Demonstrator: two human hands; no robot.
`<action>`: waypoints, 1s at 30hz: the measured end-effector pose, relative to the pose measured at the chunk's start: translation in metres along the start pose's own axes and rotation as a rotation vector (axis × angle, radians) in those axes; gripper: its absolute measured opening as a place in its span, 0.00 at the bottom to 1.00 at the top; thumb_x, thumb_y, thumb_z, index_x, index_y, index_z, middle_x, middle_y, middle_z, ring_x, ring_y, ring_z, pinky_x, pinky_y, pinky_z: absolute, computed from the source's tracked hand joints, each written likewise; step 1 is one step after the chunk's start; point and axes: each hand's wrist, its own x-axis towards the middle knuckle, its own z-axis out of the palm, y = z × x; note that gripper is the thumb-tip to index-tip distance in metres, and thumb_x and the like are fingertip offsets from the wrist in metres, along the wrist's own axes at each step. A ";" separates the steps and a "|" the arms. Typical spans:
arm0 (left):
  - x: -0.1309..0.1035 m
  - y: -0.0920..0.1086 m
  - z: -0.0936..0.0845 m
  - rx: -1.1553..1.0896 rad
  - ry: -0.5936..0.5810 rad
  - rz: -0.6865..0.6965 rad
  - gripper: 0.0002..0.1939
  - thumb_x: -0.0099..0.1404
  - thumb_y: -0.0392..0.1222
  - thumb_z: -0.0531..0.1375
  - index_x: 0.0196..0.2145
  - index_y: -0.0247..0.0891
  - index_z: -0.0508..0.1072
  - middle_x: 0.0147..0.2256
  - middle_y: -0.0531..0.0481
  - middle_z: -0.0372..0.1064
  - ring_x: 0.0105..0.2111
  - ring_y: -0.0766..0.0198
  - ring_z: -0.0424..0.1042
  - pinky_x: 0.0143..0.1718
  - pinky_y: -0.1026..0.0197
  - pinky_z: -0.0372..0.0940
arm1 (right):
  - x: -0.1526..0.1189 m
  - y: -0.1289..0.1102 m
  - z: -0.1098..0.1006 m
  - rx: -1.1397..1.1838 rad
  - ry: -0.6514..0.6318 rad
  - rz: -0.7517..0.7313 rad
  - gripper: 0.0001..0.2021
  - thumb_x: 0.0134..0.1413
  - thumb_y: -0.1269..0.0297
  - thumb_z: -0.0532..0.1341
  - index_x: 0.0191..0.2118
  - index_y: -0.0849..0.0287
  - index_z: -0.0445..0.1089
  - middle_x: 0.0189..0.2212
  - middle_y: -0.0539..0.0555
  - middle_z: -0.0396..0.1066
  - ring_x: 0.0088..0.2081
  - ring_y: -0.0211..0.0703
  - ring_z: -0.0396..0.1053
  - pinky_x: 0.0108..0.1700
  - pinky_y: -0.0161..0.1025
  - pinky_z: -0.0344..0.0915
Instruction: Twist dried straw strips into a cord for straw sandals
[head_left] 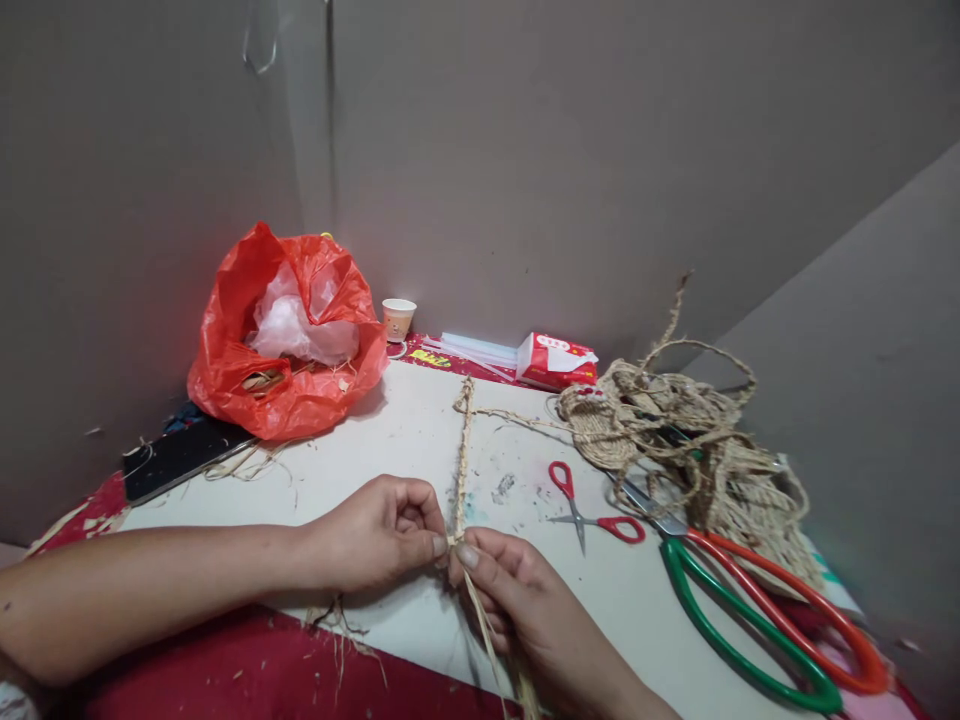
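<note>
Loose straw-coloured fibre strands (481, 620) trail from a slim pale braided cord (463, 460), pinched over the white table (360, 440) by closed fingers of left hand (382, 535) and right hand (517, 590). Braiding appears underway; next crossing needs even tension. Beyond the fingers, rightward: small red-handled scissors (579, 519).

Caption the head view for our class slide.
Left hand and right hand pinch a straw-coloured cord near small scissors.

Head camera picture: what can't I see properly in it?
All in the head view:
Loose strands: ends cut off by the bottom edge.
Braid: left hand and right hand cover the pinched spot.
Red bag: crumpled plastic hides what lies deeper.
Phone: bag covers part.
Tissue pack: printing too small.
</note>
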 end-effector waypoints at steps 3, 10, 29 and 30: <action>0.004 -0.007 -0.002 -0.077 -0.033 -0.015 0.07 0.53 0.37 0.60 0.29 0.35 0.64 0.22 0.53 0.67 0.22 0.70 0.63 0.25 0.67 0.57 | 0.000 0.000 0.000 -0.056 0.004 -0.007 0.16 0.55 0.52 0.59 0.28 0.61 0.63 0.14 0.39 0.43 0.16 0.28 0.37 0.18 0.31 0.35; 0.012 -0.016 -0.008 -0.133 -0.135 -0.134 0.06 0.52 0.38 0.60 0.27 0.34 0.65 0.17 0.57 0.63 0.16 0.74 0.56 0.18 0.70 0.50 | -0.001 0.004 -0.005 -0.228 0.057 -0.006 0.17 0.55 0.51 0.59 0.28 0.62 0.64 0.17 0.44 0.52 0.21 0.31 0.46 0.23 0.32 0.43; 0.015 -0.022 -0.014 -0.140 -0.186 -0.201 0.06 0.50 0.38 0.61 0.21 0.33 0.68 0.13 0.60 0.54 0.15 0.75 0.46 0.17 0.66 0.39 | -0.002 0.004 0.004 -0.493 0.164 -0.061 0.17 0.55 0.51 0.56 0.27 0.60 0.62 0.22 0.48 0.58 0.26 0.36 0.53 0.28 0.33 0.53; 0.015 -0.021 -0.014 -0.144 -0.194 -0.206 0.06 0.50 0.38 0.61 0.21 0.33 0.68 0.13 0.60 0.54 0.15 0.75 0.47 0.17 0.66 0.39 | -0.002 0.002 0.004 -0.544 0.161 -0.066 0.17 0.56 0.51 0.55 0.26 0.60 0.62 0.22 0.48 0.57 0.26 0.36 0.53 0.28 0.33 0.53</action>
